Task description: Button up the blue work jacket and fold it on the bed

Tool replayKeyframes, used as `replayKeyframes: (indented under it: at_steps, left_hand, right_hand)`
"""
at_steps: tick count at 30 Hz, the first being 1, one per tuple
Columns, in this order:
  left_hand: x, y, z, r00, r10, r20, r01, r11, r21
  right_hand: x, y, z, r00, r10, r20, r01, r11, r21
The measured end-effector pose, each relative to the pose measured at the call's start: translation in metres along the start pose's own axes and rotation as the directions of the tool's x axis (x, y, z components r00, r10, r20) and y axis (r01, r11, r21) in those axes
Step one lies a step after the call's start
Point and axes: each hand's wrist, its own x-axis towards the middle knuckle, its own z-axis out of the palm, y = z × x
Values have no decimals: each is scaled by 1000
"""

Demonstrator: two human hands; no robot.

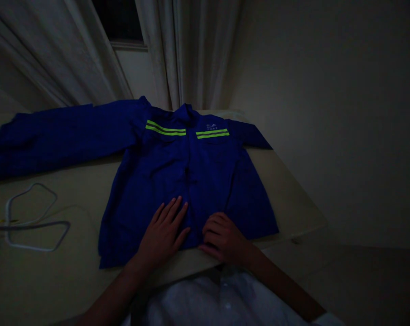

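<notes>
A blue work jacket [191, 172] with yellow-green reflective stripes across the chest lies spread face up on a pale table [293, 199]. One sleeve stretches far to the left. My left hand [166, 231] lies flat on the jacket's lower front, fingers stretched out and apart. Beside it, my right hand [223, 237] rests on the bottom hem with its fingers curled under, pinching the hem's edge.
A white clothes hanger [31, 224] lies on the table at the left. Pale curtains [177, 54] and a dark window stand behind the table. A bare wall fills the right side. The room is dim.
</notes>
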Motion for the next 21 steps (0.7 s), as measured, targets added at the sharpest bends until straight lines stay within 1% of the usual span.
replayKeyframes:
  at_steps: [3, 5, 9, 11, 13, 15, 17, 19, 21]
  left_hand:
    - [0, 0, 0, 1000, 1, -5, -1, 1000, 1]
    - [0, 0, 1, 1000, 5, -11, -4, 1000, 8]
    - [-2, 3, 0, 1000, 29, -9, -29, 999, 30]
    - [-5, 6, -1, 998, 60, -8, -59, 997, 39]
    - [-10, 12, -3, 996, 90, -5, -89, 995, 49]
    - [-16, 17, -5, 994, 105, -6, -105, 993, 63]
    - [-22, 22, -7, 994, 106, -17, -104, 991, 83]
    - [-26, 25, -8, 993, 110, -32, -106, 988, 108]
    - [-28, 26, -9, 992, 120, -39, -114, 985, 130]
  right_hand:
    - [3, 0, 1, 1000, 8, 22, -8, 1000, -1]
    - [4, -1, 0, 1000, 5, 13, -5, 1000, 22]
    - [6, -2, -6, 1000, 7, -24, -4, 992, 130]
    - [12, 0, -13, 998, 60, -26, -54, 982, 181]
    - [24, 7, -22, 992, 127, -17, -122, 976, 182]
    - [42, 20, -31, 986, 165, 0, -164, 978, 132]
    - [67, 40, -36, 986, 164, 26, -165, 984, 67]
    - [97, 66, -34, 986, 155, 68, -155, 988, -1]
    - [132, 96, -27, 978, 181, 105, -173, 982, -79]
